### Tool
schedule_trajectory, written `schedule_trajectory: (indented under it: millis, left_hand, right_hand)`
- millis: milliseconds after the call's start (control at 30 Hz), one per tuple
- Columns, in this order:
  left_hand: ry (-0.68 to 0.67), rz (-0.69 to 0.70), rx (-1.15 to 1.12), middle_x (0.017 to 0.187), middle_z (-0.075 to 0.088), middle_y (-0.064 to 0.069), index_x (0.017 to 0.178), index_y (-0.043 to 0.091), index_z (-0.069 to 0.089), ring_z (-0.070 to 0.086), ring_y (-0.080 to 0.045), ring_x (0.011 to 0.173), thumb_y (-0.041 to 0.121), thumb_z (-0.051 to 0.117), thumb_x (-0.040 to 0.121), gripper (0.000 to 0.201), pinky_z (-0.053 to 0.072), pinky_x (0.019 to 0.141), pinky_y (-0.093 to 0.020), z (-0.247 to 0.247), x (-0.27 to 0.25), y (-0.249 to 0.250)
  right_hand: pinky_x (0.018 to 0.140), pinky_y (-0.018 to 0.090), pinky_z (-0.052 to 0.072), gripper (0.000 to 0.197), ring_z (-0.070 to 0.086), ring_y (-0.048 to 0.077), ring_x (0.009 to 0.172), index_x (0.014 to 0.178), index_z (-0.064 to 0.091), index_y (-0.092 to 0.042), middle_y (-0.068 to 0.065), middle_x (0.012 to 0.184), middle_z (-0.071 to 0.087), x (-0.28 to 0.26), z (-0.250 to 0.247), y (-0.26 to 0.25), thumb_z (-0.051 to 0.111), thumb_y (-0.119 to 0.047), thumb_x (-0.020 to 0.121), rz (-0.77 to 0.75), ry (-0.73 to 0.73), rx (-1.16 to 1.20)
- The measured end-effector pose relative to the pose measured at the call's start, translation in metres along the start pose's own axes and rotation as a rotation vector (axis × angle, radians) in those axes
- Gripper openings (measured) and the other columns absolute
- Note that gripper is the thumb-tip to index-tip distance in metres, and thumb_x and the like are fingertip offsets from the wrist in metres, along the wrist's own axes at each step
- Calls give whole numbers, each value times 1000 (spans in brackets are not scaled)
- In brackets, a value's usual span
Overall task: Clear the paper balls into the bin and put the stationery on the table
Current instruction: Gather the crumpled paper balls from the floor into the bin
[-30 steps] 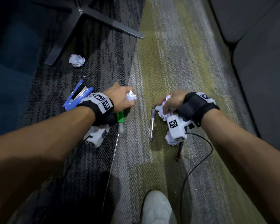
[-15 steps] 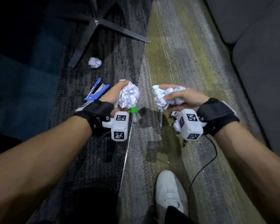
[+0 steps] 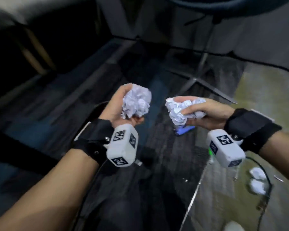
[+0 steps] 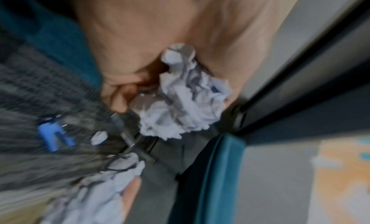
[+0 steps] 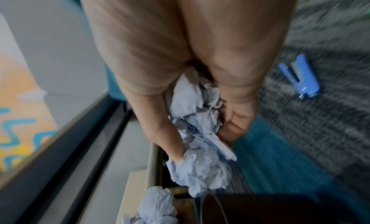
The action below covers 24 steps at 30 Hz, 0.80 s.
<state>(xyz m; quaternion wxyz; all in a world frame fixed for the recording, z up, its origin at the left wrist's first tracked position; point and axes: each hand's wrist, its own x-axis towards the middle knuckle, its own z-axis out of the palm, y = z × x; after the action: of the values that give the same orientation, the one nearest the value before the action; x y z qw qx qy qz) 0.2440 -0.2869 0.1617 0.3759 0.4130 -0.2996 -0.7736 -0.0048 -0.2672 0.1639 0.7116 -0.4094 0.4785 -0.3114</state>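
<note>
My left hand (image 3: 117, 105) grips a crumpled white paper ball (image 3: 137, 102), held above the dark carpet. My right hand (image 3: 207, 112) holds a bunch of paper balls (image 3: 180, 109), thumb on top. The wrist views show the same: the left hand's ball (image 4: 184, 104) and the right hand's bunch (image 5: 200, 132). A blue stapler (image 3: 183, 130) lies on the carpet, partly hidden under the right hand; it shows whole as stapler (image 5: 300, 78). Two more paper balls (image 3: 257, 180) lie on the floor at the right. Another small ball (image 4: 99, 137) lies beyond the stapler (image 4: 54, 134).
Metal chair legs (image 3: 198, 77) spread on the carpet ahead. A green-capped marker (image 3: 210, 151) peeks out behind the right wrist camera. A thin metal ruler (image 3: 193, 197) lies along the carpet seam. A dark curved rim (image 5: 210, 202) shows beneath the right hand's paper.
Both hands have risen from the floor with the paper balls in them. The view has swung left and is blurred, so the pen and the floor balls now sit at the right.
</note>
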Motion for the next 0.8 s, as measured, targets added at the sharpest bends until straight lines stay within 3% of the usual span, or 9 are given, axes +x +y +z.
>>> schedule_trajectory:
  millis: [67,200,333,433,500,567,633,700,800]
  left_hand:
    - [98,28,-112,57,60,-1,62,14,63,56,-15,54,46,48,84,42,41,57,-22,-51,-24,20]
    - [327,-48,-108,77,70,-7,76,11,69,63,-21,68,46,52,85,40,52,66,-29,-115,-53,21]
    - [589,-90,212,37,61,4,73,15,50,61,-17,50,32,46,95,29,47,60,-30,-120,-59,10]
    - [627,-71,288,58,58,-3,79,10,53,51,-16,60,23,41,98,25,43,62,-28,-117,-62,8]
    - [648,-47,254,73,47,-6,115,0,56,46,-18,64,20,42,97,30,43,63,-29,-121,-65,10]
    - [630,-128,100,80,43,-13,135,8,43,45,-28,67,28,46,95,45,46,67,-39,-124,-71,11]
    - [597,-192,-7,83,41,-16,124,11,45,43,-33,67,34,45,93,38,52,56,-42,-119,-79,14]
    - [594,-189,-38,87,44,-17,102,10,51,43,-32,67,33,44,93,27,51,35,-37,-110,-82,18]
    - [649,-33,-11,125,49,-6,102,21,59,53,-24,92,31,47,87,22,55,59,-34,-100,-67,22]
  right_hand:
    - [87,32,53,36,66,18,91,101,74,-18,5,101,72,25,45,-13,59,5,78,0,-58,-56]
    - [104,45,44,42,61,24,107,110,68,-20,12,116,66,79,114,-13,63,5,77,80,-113,-195]
    - [103,45,43,32,57,21,100,94,71,-21,12,104,61,113,159,-5,65,4,75,154,-115,-330]
    - [71,33,57,27,61,18,83,93,67,-19,8,96,62,130,175,-2,63,3,79,184,-33,-404]
    - [50,29,56,21,61,19,70,95,66,-16,9,88,62,136,185,0,63,-1,81,245,-5,-438]
    - [47,30,54,11,61,19,53,75,66,-8,8,62,63,138,194,2,64,-14,85,324,-39,-460]
    - [52,29,49,32,57,17,40,62,59,-8,5,44,59,138,197,2,63,-27,87,334,-15,-469]
    - [65,32,53,28,64,22,56,80,57,-6,8,61,60,137,190,0,65,-33,84,254,65,-474]
    - [84,38,51,33,63,29,92,110,55,-14,6,93,54,123,159,-10,64,-31,83,154,114,-463]
